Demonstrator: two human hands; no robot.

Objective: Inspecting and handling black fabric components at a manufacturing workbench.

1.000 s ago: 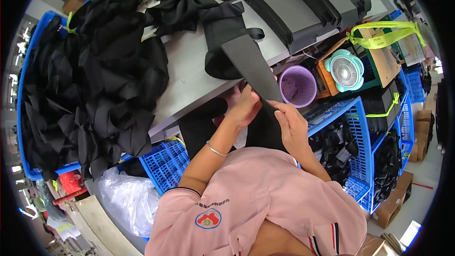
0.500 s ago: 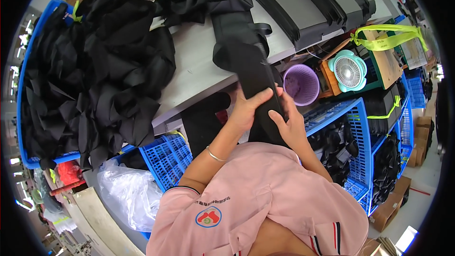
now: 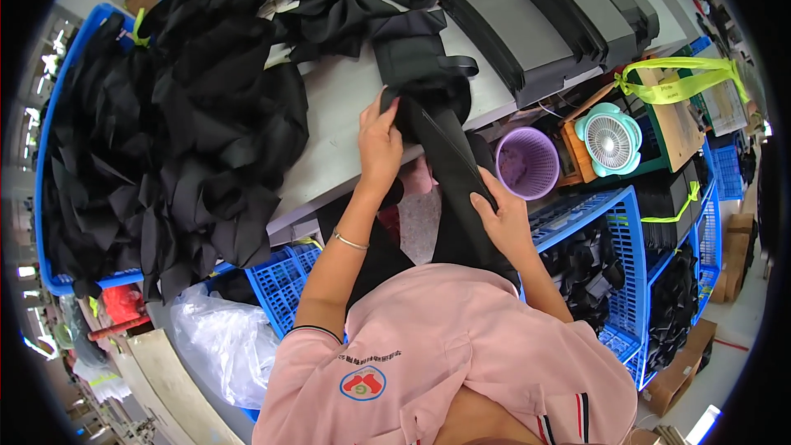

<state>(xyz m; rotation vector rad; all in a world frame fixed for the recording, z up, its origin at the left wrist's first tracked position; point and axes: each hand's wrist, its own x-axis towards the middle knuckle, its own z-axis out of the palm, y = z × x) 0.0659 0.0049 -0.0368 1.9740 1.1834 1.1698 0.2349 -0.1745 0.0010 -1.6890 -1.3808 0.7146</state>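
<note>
A long strip of black fabric (image 3: 449,166) with a stitched edge hangs from the table's edge toward my lap. My left hand (image 3: 380,145) pinches its upper left edge by the table. Lower down, my right hand (image 3: 503,216) grips the right edge, with the thumb on top and the fingers partly hidden behind. The strip's upper part curls over near a black fabric piece with a small loop (image 3: 416,58), which lies on the light grey table (image 3: 334,115). Whether these are one piece I cannot tell.
A heap of black fabric pieces (image 3: 181,132) fills a blue crate (image 3: 51,156) at left. Neat stacks of black and grey panels (image 3: 511,29) lie at the far right. Beside my right hand are a purple basket (image 3: 527,163), a teal fan (image 3: 609,138) and blue crates (image 3: 630,239).
My left hand has moved up and left, away from my right hand, to the strip's upper edge. My right hand has dropped slightly, still gripping the strip.
</note>
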